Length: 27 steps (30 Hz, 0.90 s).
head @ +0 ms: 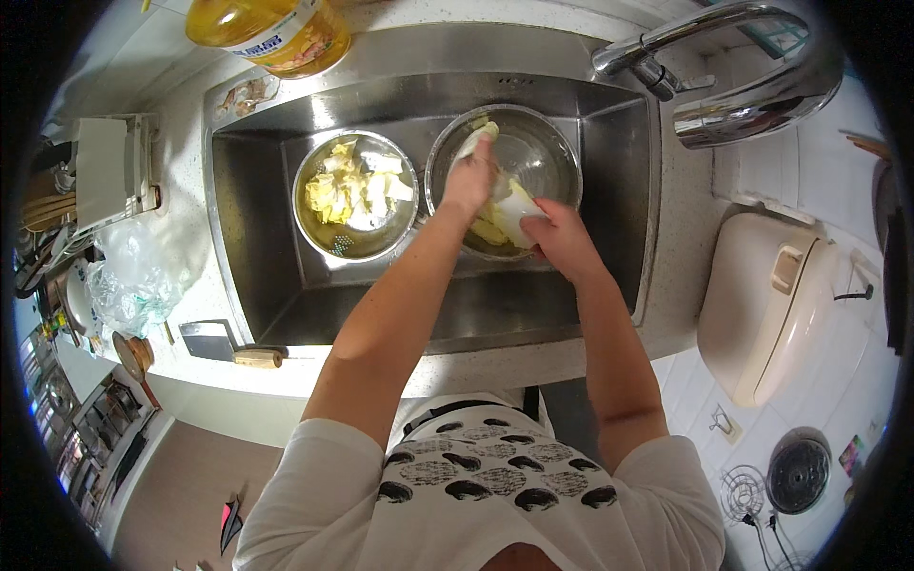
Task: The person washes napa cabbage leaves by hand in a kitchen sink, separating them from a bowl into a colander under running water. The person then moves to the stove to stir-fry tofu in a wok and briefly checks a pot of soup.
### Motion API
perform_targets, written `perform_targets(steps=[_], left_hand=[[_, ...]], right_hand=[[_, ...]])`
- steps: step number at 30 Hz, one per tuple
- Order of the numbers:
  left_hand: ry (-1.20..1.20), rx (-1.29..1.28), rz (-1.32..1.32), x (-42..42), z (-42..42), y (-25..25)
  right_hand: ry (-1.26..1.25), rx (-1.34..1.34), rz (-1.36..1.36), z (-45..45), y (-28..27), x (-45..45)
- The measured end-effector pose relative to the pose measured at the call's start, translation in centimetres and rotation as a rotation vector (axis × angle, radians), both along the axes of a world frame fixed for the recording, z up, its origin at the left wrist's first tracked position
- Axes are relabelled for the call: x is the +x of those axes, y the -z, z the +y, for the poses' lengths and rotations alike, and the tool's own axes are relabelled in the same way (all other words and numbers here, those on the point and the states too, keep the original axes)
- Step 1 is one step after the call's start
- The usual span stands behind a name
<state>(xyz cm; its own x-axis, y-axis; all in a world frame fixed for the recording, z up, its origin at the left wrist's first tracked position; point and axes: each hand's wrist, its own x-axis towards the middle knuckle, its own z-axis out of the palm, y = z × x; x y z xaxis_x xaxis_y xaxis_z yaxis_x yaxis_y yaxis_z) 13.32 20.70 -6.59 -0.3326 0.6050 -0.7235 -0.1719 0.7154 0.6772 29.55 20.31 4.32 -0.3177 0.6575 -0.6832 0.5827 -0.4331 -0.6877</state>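
Note:
Over the right-hand metal bowl (553, 153) in the sink, my left hand (471, 178) grips a pale cabbage leaf (471, 143). My right hand (557, 235) is closed on another white and yellow cabbage leaf (515, 214), low at the bowl's near side. The bowl seems to hold clear water, and its left part is hidden by my left hand. To its left stands a metal colander (303, 228) with several torn yellow and white cabbage pieces (350, 189) in it.
The steel sink (250, 214) has a chrome faucet (742, 128) at its back right. A cleaver (211, 341) lies on the front left counter, beside a clear plastic bag (136, 278). An oil bottle (285, 43) stands behind the sink. A beige lidded appliance (742, 300) is at right.

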Motion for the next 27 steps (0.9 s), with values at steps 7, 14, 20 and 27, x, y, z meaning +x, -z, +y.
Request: perform_targets(steps=[7, 14, 20, 27], left_hand=[[0.462, 0.265, 0.211, 1.6, -1.4, -5.7], [0.570, 0.244, 0.454, 1.3, -1.4, -5.7], [0.612, 0.411, 0.464, 0.4, -3.0, -0.9], [-0.018, 0.108, -0.220, -3.3, -5.3, 4.1]], right_hand=[[0.041, -0.121, 0.052, 0.9, 0.8, -0.7], [-0.086, 0.070, -0.025, -0.5, 2.3, -0.9], [-0.397, 0.698, -0.130, -1.6, 1.4, -2.7], [-0.368, 0.716, 0.162, -3.3, 0.7, -6.3]])
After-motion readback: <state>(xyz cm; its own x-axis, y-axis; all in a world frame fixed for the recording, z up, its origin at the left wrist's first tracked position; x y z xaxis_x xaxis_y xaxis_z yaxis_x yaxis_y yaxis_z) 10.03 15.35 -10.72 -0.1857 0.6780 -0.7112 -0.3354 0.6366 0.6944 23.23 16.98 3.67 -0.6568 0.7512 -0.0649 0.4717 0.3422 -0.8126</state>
